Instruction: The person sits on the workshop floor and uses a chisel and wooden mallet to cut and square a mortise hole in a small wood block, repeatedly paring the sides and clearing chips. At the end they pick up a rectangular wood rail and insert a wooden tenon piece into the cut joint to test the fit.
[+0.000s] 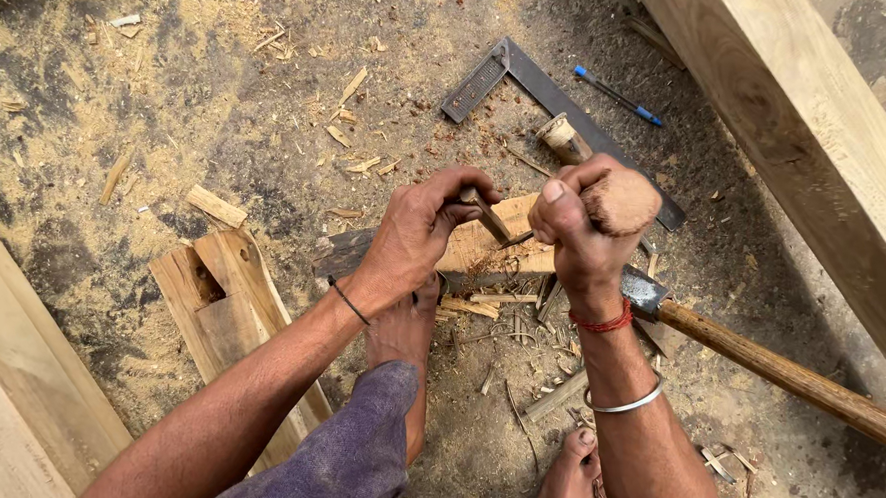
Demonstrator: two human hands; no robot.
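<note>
My right hand [576,234] is closed around the round wooden handle of a chisel [621,201]. The fingers of my left hand [414,233] pinch the chisel's metal blade [488,213] near its tip. The tip rests on a short pale wooden block [482,248] lying on the sandy ground. My left foot [403,331] presses against the near edge of that block, and fresh shavings [504,325] lie in front of it. My right foot [571,474] is planted lower down.
A hammer-like tool with a metal head [646,290] and long wooden handle [787,374] lies at right. A steel square [566,98], a blue pen [620,96] and another tool handle [563,135] lie beyond. A thick beam [820,125] crosses top right; a notched board [220,295] and planks [16,381] sit left.
</note>
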